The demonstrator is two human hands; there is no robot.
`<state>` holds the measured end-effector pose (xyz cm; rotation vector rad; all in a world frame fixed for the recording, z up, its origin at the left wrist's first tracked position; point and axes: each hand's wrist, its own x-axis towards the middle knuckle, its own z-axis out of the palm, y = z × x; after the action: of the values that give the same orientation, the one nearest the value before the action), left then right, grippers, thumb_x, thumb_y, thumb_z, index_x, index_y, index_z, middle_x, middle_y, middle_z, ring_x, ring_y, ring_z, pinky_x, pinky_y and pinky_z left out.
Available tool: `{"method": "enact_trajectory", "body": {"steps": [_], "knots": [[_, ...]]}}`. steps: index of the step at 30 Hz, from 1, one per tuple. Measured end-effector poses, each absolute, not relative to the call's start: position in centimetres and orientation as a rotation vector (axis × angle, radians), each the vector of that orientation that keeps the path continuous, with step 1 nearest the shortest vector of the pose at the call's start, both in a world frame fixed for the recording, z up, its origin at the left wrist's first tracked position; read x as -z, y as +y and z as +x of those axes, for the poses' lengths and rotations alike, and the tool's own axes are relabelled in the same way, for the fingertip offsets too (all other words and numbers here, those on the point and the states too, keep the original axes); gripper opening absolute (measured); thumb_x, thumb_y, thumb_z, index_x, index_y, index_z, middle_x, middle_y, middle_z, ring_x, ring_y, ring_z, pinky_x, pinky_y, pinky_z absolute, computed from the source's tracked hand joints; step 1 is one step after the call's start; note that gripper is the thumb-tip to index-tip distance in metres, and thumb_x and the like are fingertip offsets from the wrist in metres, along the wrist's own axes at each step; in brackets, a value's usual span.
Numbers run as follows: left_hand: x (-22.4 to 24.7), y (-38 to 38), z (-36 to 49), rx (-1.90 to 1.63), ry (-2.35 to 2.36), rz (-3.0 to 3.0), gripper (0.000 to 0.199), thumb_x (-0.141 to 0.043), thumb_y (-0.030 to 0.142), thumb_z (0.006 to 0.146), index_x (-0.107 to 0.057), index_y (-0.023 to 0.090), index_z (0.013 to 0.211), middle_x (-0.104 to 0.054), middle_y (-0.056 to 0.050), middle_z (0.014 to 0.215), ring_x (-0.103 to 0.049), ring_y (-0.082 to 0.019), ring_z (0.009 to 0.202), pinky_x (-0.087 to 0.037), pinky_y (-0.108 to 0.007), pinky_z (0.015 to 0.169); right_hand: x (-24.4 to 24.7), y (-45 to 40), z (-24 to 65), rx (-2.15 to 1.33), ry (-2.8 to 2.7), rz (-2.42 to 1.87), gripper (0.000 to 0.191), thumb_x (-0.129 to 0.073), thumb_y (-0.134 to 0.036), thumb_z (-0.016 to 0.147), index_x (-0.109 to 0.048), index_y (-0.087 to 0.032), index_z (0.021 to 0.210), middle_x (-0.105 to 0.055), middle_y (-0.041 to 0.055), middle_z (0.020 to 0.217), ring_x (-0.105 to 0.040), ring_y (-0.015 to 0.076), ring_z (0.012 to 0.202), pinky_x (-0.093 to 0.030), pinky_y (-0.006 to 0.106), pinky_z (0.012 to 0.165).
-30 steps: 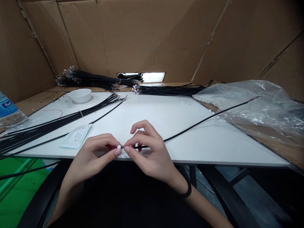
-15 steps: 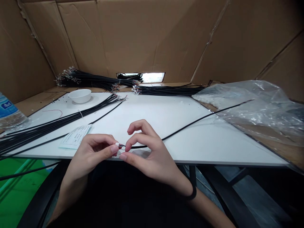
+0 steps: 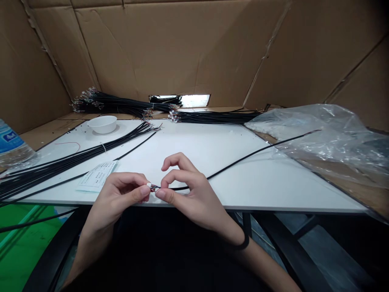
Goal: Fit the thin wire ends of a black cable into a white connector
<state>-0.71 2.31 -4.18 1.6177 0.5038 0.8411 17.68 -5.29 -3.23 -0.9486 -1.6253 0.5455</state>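
My left hand (image 3: 126,192) pinches a small white connector (image 3: 149,185) between thumb and forefinger near the table's front edge. Thin coloured wires (image 3: 154,188) run from the connector toward the end of a black cable (image 3: 240,161). At those wires, the thumb and forefinger of my right hand (image 3: 191,190) are closed together, with the other fingers curled and raised. Which wire lies between the right fingertips is too small to make out. The cable passes behind my right hand and stretches to the upper right across the white table (image 3: 273,182).
A bundle of black cables (image 3: 79,156) and a printed label bag (image 3: 96,178) lie on the left. Behind them stand a white bowl (image 3: 103,124) and a water bottle (image 3: 13,142). More cable bundles (image 3: 212,117) line the cardboard wall (image 3: 182,48). Clear plastic bag (image 3: 328,138) at right.
My right thumb has moved up against the forefinger, closing the gap that showed between them. My left hand keeps its pinch on the connector.
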Motion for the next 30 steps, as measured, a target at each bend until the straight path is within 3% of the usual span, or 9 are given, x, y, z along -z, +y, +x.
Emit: {"method": "enact_trajectory", "body": {"steps": [5,11,21,30], "knots": [[4.1,2.2,-0.7,-0.839,0.471,1.634,0.015,-0.075,0.026,0.081,-0.075,0.018,0.068,-0.066,0.000,0.061,-0.053,-0.010,0.057,-0.043,-0.019,0.054,2.4,-5.0,18.6,-0.962,-1.538,-0.977,0.031,-0.077,-0.044,0.079,-0.068,-0.016,0.067,-0.050,0.0030,0.098,-0.053,0.0151,0.091,-0.045,0.030,0.083],[3.8,2.2,-0.4,-0.801,0.461,1.624,0.017,-0.076,0.027,0.079,-0.076,0.018,0.065,-0.067,-0.002,0.058,-0.054,-0.011,0.054,-0.043,-0.021,0.051,1.8,-4.8,18.6,-1.166,-1.437,-0.966,0.040,-0.082,-0.054,0.068,-0.069,-0.016,0.065,-0.049,0.0023,0.094,-0.050,0.0127,0.081,-0.042,0.025,0.066],[3.9,2.1,-0.3,-0.783,0.420,1.620,0.014,-0.076,0.026,0.080,-0.078,0.020,0.068,-0.069,-0.001,0.059,-0.054,-0.010,0.055,-0.044,-0.019,0.053,1.8,-4.8,18.6,-1.231,-1.398,-0.940,0.037,-0.084,-0.049,0.068,-0.069,-0.015,0.064,-0.048,0.0017,0.095,-0.050,0.0119,0.082,-0.041,0.024,0.067],[3.8,2.0,-0.2,-0.802,0.475,1.639,0.016,-0.078,0.027,0.078,-0.078,0.018,0.064,-0.068,-0.002,0.058,-0.054,-0.011,0.055,-0.044,-0.020,0.052,1.8,-5.0,18.3,-1.050,-1.475,-0.987,0.033,-0.082,-0.044,0.073,-0.068,-0.016,0.065,-0.048,0.0009,0.091,-0.050,0.0120,0.081,-0.043,0.025,0.069]]}}
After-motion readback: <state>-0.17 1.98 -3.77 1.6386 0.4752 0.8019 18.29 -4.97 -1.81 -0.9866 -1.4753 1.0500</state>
